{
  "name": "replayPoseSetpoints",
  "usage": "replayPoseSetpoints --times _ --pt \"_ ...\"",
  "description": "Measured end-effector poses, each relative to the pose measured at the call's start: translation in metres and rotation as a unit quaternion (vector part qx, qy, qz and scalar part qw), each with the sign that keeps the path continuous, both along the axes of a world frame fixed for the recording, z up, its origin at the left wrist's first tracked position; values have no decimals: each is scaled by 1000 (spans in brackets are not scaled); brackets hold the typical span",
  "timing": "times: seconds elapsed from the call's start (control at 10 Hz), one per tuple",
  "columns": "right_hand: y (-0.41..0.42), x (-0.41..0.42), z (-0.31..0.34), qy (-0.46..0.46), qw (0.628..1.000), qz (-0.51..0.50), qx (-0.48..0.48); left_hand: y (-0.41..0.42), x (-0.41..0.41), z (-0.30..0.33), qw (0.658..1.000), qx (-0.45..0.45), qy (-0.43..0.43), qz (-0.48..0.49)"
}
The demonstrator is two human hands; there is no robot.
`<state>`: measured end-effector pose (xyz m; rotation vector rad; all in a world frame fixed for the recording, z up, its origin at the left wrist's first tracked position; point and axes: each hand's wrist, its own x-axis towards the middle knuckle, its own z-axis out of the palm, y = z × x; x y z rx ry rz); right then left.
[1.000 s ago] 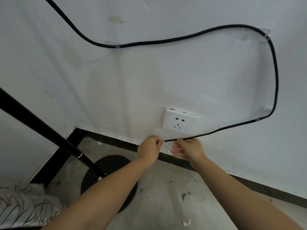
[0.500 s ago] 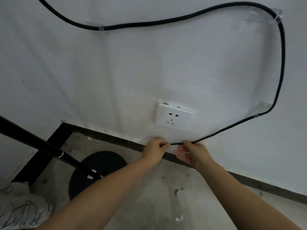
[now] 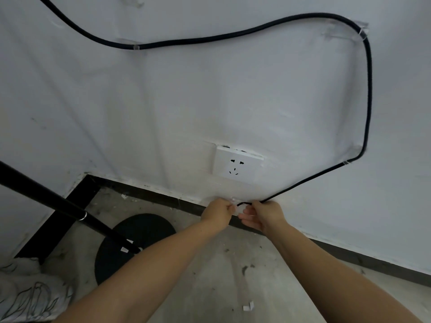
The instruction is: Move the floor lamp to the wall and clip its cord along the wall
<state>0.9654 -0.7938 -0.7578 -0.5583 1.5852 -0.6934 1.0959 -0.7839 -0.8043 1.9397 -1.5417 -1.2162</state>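
Note:
A black lamp cord (image 3: pixel 368 89) loops across the white wall, held by clear clips at the upper left (image 3: pixel 135 47), upper right (image 3: pixel 362 34) and lower right (image 3: pixel 347 162). Its lower end comes down to my hands, just below the white wall socket (image 3: pixel 236 167). My right hand (image 3: pixel 264 216) pinches the cord end. My left hand (image 3: pixel 218 212) is closed on a small white piece beside it, against the wall. The black lamp pole (image 3: pixel 53 201) slants down to its round black base (image 3: pixel 137 243) on the floor at left.
A dark skirting strip (image 3: pixel 163 199) runs along the foot of the wall. Small white scraps (image 3: pixel 248 306) lie on the grey concrete floor. A patterned white cloth (image 3: pixel 30 297) sits at the bottom left corner.
The view has tilted and my hands have dropped slightly lower under the socket. The cord end now curls between my two hands, which are closer together.

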Motion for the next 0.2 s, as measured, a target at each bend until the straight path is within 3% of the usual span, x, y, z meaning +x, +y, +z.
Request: replayPoseSetpoints --times 0.2 --pt "15 -13 8 -40 999 29 -2 10 8 11 1000 -21 5 -12"
